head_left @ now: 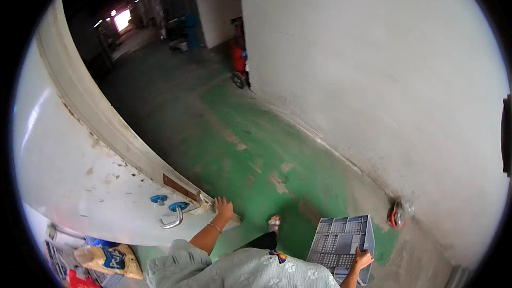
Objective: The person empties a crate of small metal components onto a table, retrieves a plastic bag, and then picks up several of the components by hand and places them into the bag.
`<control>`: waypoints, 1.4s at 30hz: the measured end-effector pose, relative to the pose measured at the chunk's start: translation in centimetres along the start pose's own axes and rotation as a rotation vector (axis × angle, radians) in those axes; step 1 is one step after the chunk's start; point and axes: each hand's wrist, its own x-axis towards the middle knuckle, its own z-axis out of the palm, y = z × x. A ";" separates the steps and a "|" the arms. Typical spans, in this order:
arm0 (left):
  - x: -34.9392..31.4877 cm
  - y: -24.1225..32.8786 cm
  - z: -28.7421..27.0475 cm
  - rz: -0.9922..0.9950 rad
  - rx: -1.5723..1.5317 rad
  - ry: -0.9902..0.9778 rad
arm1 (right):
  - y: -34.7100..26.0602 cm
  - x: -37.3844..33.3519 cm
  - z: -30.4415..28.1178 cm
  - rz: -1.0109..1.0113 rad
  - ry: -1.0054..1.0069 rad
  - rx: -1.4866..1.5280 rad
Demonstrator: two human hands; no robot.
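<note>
My left hand (223, 209) is at the edge of a white door (112, 186), its fingers curled over the edge near a rusty latch plate (180, 186). A bent metal handle (173, 220) on a blue mount sticks out of the door to the left of that hand. At the lower right, my right hand (364, 258) grips the side rim of a grey plastic crate (333, 242) with a perforated grid. The crate hangs tilted beside my body, and no contents show in it. The fingertips of my right hand are partly hidden behind the rim.
A white wall (378, 69) runs along the right. By its foot lies a round red-and-clear object (399, 214). A red wheeled fire extinguisher (239, 56) stands at the wall's far corner. Worn green floor (250, 128) leads into a dark passage. Bags (114, 260) lie at lower left.
</note>
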 end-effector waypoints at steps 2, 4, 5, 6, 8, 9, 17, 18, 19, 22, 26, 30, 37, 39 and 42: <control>0.0 -6.4 -0.1 -0.021 0.030 -0.040 | -5.6 -4.4 -1.2 -0.018 -0.068 0.006; 0.1 -9.5 0.8 -0.065 -0.037 -0.048 | -10.9 -3.8 -3.2 -0.079 -0.108 0.023; 0.4 -9.0 2.2 -0.092 -0.118 -0.028 | -13.3 -1.1 -2.9 -0.113 -0.102 0.044; 1.8 -8.8 2.2 -0.123 -0.197 0.019 | -16.4 1.2 -1.8 -0.140 -0.035 0.041; 3.1 -8.7 2.4 -0.227 -0.270 -0.072 | -22.9 5.7 -1.5 -0.235 -0.083 0.097; 3.4 -8.5 2.8 -0.262 -0.320 -0.079 | -26.3 7.9 -1.7 -0.292 -0.118 0.117; 7.7 -11.0 2.0 -0.631 -0.523 0.018 | -54.9 12.4 3.3 -0.622 -0.131 0.292; 6.5 -9.5 2.2 -0.667 -0.538 -0.026 | -55.6 13.3 3.4 -0.672 -0.106 0.217; 8.2 -9.5 2.6 -0.675 -0.581 0.000 | -59.3 14.5 3.5 -0.704 -0.097 0.257; 10.5 -11.5 8.1 -0.846 -0.634 0.105 | -71.7 13.6 5.9 -0.890 -0.058 0.391; 11.4 -12.2 8.2 -0.933 -0.748 -0.068 | -84.2 13.5 4.7 -1.047 -0.131 0.410; 12.8 -10.1 9.7 -1.302 -1.673 0.767 | -94.0 11.0 5.9 -1.194 -0.253 0.442; 11.7 -7.1 5.9 -1.480 -1.345 0.439 | -109.3 0.6 5.2 -1.473 -0.385 0.532; 12.1 -4.7 5.8 -1.588 -1.467 0.423 | -113.3 -2.5 5.7 -1.563 -0.421 0.466; 13.6 -2.1 5.5 -1.705 -1.618 0.354 | -119.0 -7.4 5.2 -1.668 -0.480 0.372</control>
